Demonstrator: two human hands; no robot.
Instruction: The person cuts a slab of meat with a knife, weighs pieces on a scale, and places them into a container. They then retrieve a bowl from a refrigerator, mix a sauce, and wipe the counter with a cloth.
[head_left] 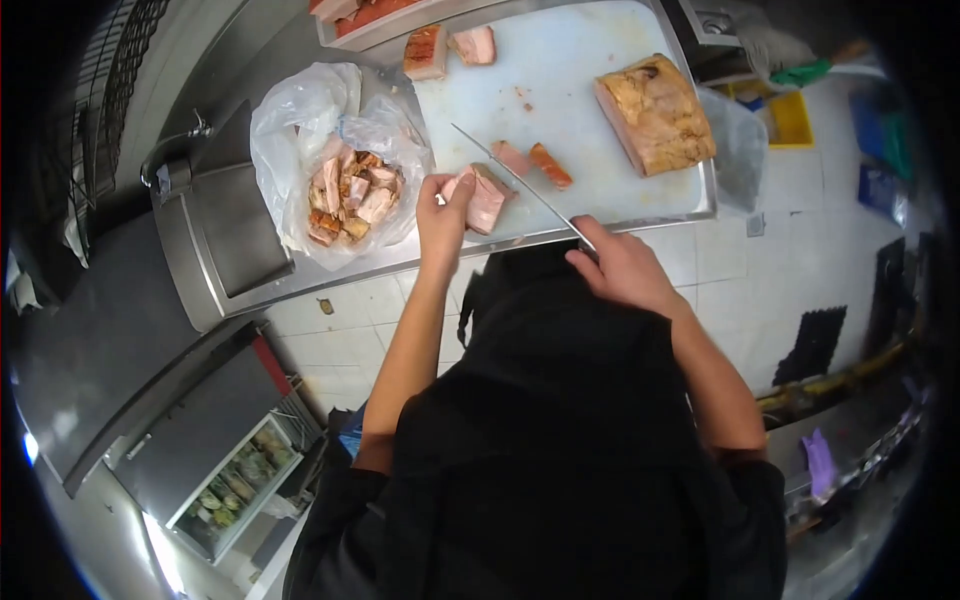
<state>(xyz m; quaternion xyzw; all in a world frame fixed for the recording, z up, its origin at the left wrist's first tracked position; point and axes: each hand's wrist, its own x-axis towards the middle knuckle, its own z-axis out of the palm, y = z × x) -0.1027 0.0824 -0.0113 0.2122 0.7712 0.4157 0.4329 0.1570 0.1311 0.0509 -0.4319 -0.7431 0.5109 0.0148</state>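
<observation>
My right hand (625, 268) is closed around the handle of a long thin knife (518, 178), its blade slanting up and left over the cutting board (560, 90). At the board's near left edge, my left hand (443, 215) grips a piece of pork (487, 205). Two cut slices, one pale (512, 157) and one with orange-brown rind (550, 166), lie just beyond the blade. A large browned pork slab (655, 115) sits at the board's right. Two smaller chunks, a browned one (426, 52) and a paler one (473, 45), rest at the far left corner.
Left of the board, an open clear plastic bag (300, 115) holds several cut meat pieces (355, 195). A steel sink (235, 225) lies farther left. A tray of meat (385, 25) stands at the far edge. A yellow container (790, 118) is at right.
</observation>
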